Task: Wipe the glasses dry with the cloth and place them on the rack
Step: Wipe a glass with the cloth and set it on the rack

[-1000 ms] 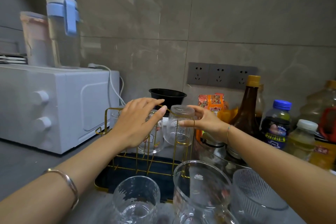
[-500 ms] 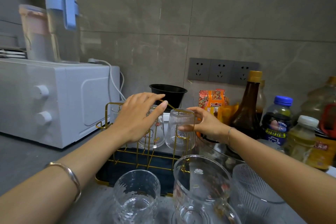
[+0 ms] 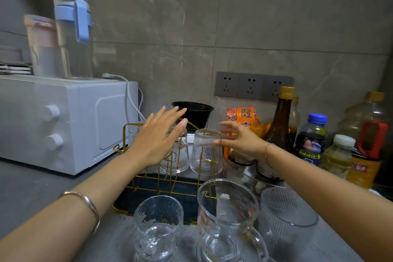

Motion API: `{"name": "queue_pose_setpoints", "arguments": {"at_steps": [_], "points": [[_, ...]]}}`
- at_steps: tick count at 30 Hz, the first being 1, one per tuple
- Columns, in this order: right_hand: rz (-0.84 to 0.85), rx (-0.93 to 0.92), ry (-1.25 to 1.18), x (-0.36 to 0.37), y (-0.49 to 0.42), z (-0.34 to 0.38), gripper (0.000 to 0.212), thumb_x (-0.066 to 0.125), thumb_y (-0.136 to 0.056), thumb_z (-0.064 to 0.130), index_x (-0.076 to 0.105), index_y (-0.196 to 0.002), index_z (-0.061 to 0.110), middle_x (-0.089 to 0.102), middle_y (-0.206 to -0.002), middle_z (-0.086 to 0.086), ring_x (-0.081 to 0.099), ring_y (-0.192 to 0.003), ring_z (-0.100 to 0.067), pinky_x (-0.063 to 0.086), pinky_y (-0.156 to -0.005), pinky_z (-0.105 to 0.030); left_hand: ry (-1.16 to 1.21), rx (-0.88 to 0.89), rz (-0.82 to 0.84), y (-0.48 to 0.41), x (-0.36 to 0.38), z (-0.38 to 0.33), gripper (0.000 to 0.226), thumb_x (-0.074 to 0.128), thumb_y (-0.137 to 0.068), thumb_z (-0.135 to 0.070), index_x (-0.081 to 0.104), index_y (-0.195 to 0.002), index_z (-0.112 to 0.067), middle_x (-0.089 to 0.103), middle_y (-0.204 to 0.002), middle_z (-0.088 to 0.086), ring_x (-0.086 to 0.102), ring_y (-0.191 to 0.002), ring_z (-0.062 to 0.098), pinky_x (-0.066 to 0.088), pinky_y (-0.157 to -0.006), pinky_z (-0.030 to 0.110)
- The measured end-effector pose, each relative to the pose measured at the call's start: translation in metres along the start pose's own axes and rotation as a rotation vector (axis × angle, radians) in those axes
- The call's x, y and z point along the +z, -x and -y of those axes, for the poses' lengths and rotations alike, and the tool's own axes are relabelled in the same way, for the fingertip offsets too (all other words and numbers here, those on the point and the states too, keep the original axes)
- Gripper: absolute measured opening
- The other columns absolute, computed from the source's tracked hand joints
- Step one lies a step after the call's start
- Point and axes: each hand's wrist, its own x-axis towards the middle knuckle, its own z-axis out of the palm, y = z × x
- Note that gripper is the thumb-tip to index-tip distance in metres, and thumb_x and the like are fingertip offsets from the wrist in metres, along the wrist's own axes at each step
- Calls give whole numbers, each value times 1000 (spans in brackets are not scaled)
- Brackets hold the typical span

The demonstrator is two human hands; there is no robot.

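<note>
A gold wire rack [image 3: 125, 134] on a dark tray stands in the middle of the counter. A ribbed glass [image 3: 205, 153] hangs upside down on its right post, and a glass with a cartoon print [image 3: 177, 155] hangs upside down beside it. My left hand [image 3: 158, 136] hovers with straight fingers over the printed glass, holding nothing. Just right of the ribbed glass, my right hand [image 3: 238, 138] is spread and off it. Near the front edge stand a textured glass [image 3: 157, 227], a handled glass mug [image 3: 227, 219] and a ribbed glass [image 3: 287, 217], all upright. No cloth is in view.
A white microwave [image 3: 63, 121] with two drink bottles on top stands at the left. A black bowl [image 3: 192, 112] sits behind the rack. Several sauce and drink bottles [image 3: 310, 140] crowd the right side, under wall sockets [image 3: 253, 86]. A steel pot [image 3: 244, 168] sits right of the rack.
The ribbed glass has come down onto the rack's right post and my right hand has let go of it. My left hand has lifted and its fingers have straightened.
</note>
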Motion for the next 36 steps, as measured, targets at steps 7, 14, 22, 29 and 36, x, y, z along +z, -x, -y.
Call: {"name": "queue_pose_setpoints", "arguments": {"at_steps": [7,14,22,29,36], "points": [[-155,-115,-18,-22,41,33,54,73,-81,22,51,-130,19,54,-132,0,55,-118,-17,48,-95,-28,182,26,-106,62,-18,-30,62,26,-80,-75,46,-131,-45,34,-143,-29,19,-139,-8,17,-111,27],[-16,-201,-116,7,112,79,40,73,-80,15,57,-115,24,59,-122,8,61,-107,-5,52,-88,-18,301,-221,72,137,-26,-42,105,43,-49,-96,32,-140,-46,25,-144,-28,21,-136,-4,24,-115,35],[57,-149,-105,45,175,86,43,75,-79,20,58,-117,28,58,-123,13,58,-112,-2,50,-95,-23,380,-340,62,187,-4,-39,115,73,-47,-79,31,-143,-32,34,-142,-13,39,-131,9,33,-108,26],[-23,-116,-171,40,207,71,38,76,-79,13,61,-112,25,63,-120,8,60,-114,-7,49,-100,-29,515,-458,-69,184,15,-42,109,89,-65,-24,22,-150,-17,38,-150,8,40,-136,20,30,-104,22],[-20,-144,-84,37,227,66,40,76,-79,15,60,-114,25,62,-121,13,56,-115,-1,44,-98,-13,566,-529,-38,183,16,-46,96,90,-62,-19,34,-139,-9,47,-142,12,50,-120,17,37,-97,21]]}}
